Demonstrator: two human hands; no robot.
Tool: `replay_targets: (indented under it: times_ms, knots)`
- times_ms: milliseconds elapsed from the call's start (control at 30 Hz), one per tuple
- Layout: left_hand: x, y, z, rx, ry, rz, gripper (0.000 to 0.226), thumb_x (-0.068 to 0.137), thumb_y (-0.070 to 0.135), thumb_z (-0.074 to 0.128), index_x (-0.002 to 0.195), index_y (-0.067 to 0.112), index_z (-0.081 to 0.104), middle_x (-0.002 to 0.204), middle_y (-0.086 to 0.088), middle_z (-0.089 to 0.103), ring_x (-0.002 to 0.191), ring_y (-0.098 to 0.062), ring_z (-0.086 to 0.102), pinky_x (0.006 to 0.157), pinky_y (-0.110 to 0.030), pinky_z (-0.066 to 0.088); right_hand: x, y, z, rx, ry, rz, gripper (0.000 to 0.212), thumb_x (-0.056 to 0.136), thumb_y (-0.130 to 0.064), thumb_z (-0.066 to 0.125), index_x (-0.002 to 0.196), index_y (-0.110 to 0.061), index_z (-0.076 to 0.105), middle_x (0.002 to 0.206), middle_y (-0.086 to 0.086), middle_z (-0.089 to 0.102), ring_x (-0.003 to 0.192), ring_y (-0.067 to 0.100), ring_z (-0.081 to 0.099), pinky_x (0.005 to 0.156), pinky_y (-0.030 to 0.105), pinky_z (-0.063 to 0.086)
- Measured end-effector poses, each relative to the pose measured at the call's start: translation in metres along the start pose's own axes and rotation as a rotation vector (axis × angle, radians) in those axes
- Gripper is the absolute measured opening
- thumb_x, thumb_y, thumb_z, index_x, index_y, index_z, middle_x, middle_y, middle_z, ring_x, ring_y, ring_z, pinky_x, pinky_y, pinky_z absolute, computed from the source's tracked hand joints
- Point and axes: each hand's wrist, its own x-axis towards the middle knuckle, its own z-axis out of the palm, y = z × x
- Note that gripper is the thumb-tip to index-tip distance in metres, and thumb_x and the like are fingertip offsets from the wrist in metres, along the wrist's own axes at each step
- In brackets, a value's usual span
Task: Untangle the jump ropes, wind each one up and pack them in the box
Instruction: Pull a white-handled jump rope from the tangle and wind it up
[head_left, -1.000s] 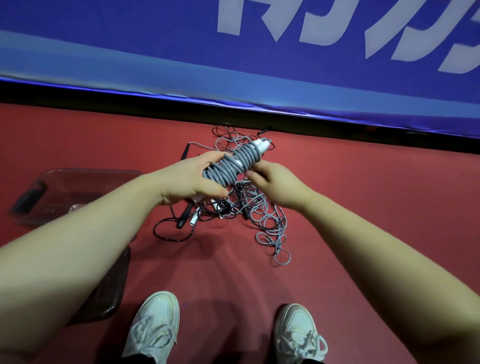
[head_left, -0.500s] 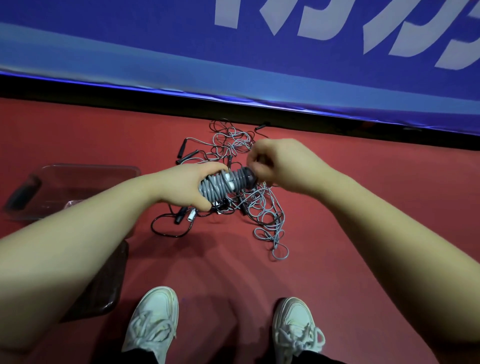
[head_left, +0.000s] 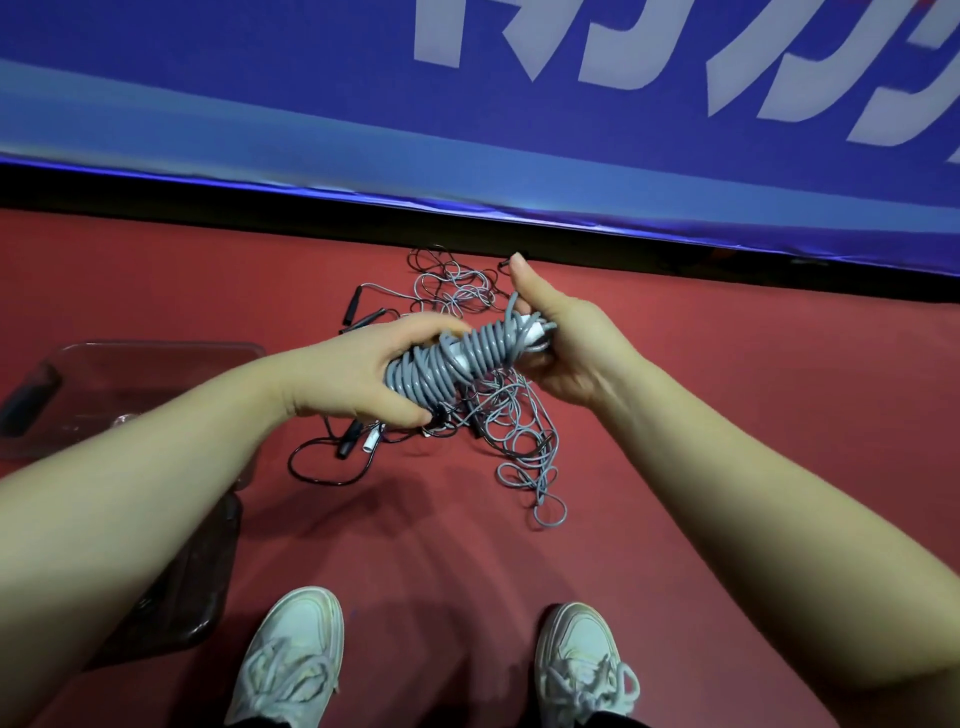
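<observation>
Now right hand (head_left: 569, 353) thumb-up round wound rope (head_left: 447, 364) end (previously fisted); left hand (head_left: 353, 379), same grip on it.

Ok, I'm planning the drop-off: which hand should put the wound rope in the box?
Left: the left hand grips the grey rope bundle, and the clear box lies on that side.

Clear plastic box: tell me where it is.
Head view, far left: the clear plastic box sits on the red floor, partly hidden by the left forearm, beside the tangled ropes.
</observation>
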Motion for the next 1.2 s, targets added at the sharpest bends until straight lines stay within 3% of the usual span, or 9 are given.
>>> replay_targets:
  times_ms: [133,233,400,533,700,833,933,1067,1200]
  knots:
    - [0.002,0.007,0.005,0.109,0.069,0.06,0.081,0.067,0.03,0.072,0.128,0.049,0.021,0.102,0.01,0.062,0.084,-0.012,0.065,0.081,-0.027,0.051,0.0,0.0,0.006,0.237,0.099,0.044,0.037,0.091,-0.031,0.059,0.062,-0.014,0.041,0.041,-0.003,0.039,0.026,0.004,0.034,0.025,0.012,0.023]
    - [0.005,0.018,0.009,0.237,0.124,0.092,0.091,0.071,0.042,0.068,0.136,0.057,0.007,0.118,0.032,0.047,0.104,0.009,0.053,0.092,-0.025,0.043,0.002,-0.002,0.006,0.285,0.201,-0.027,0.036,0.09,-0.027,0.061,0.061,-0.015,0.045,0.04,-0.004,0.042,0.031,0.006,0.038,0.031,0.014,0.029]
    - [0.009,0.024,0.011,0.353,0.153,0.114,0.089,0.069,0.041,0.061,0.135,0.063,0.006,0.149,0.021,0.032,0.132,-0.004,0.038,0.107,-0.036,0.038,0.004,0.003,0.009,0.275,0.26,-0.086,0.033,0.093,-0.026,0.058,0.064,-0.014,0.048,0.04,-0.005,0.048,0.034,0.008,0.045,0.036,0.018,0.036]
    - [0.009,0.027,0.013,0.252,0.27,0.094,0.069,0.068,0.066,0.051,0.13,0.067,0.02,0.131,0.033,0.047,0.117,0.002,0.05,0.104,-0.028,0.04,0.006,0.006,0.012,0.322,0.227,-0.094,0.028,0.094,-0.026,0.055,0.071,-0.01,0.054,0.054,0.002,0.056,0.049,0.014,0.055,0.052,0.026,0.046]
    - [0.012,0.029,0.012,-0.171,0.25,0.07,0.055,0.083,0.032,0.061,0.114,0.073,0.039,0.075,0.013,0.064,0.066,-0.015,0.064,0.068,-0.037,0.058,0.011,0.006,0.011,0.468,0.091,-0.16,0.019,0.095,-0.021,0.051,0.084,-0.008,0.06,0.072,0.004,0.059,0.065,0.013,0.053,0.063,0.02,0.046]
    - [0.012,0.028,0.01,-0.507,0.259,0.073,0.049,0.089,0.02,0.058,0.122,0.054,0.046,0.077,0.0,0.063,0.062,-0.019,0.059,0.056,-0.037,0.055,0.003,0.009,0.003,0.459,-0.141,-0.168,0.015,0.084,-0.006,0.055,0.086,-0.006,0.07,0.078,0.003,0.066,0.07,0.008,0.059,0.066,0.015,0.049]
    - [0.011,0.027,0.005,-0.605,0.276,0.07,0.049,0.086,0.02,0.058,0.122,0.05,0.047,0.077,-0.001,0.063,0.061,-0.018,0.059,0.053,-0.034,0.054,-0.001,0.006,0.0,0.22,-0.108,-0.214,0.015,0.094,-0.007,0.049,0.088,-0.009,0.063,0.067,-0.003,0.064,0.06,0.002,0.058,0.056,0.011,0.046]
    - [0.009,0.025,0.001,-0.362,0.356,0.045,0.052,0.092,0.012,0.057,0.123,0.051,0.042,0.07,0.009,0.061,0.062,-0.016,0.06,0.059,-0.033,0.056,-0.003,0.0,-0.004,-0.167,-0.053,-0.28,0.012,0.091,-0.011,0.056,0.081,-0.014,0.062,0.072,-0.006,0.068,0.07,0.003,0.064,0.06,0.013,0.044]
    - [0.005,0.023,-0.005,0.255,0.392,0.057,0.048,0.089,0.031,0.061,0.124,0.051,0.034,0.074,0.018,0.057,0.056,-0.003,0.051,0.061,-0.02,0.045,-0.007,-0.008,-0.008,-0.244,-0.07,-0.182,0.014,0.089,-0.004,0.056,0.079,-0.01,0.062,0.063,0.0,0.068,0.059,0.003,0.063,0.055,0.013,0.045]
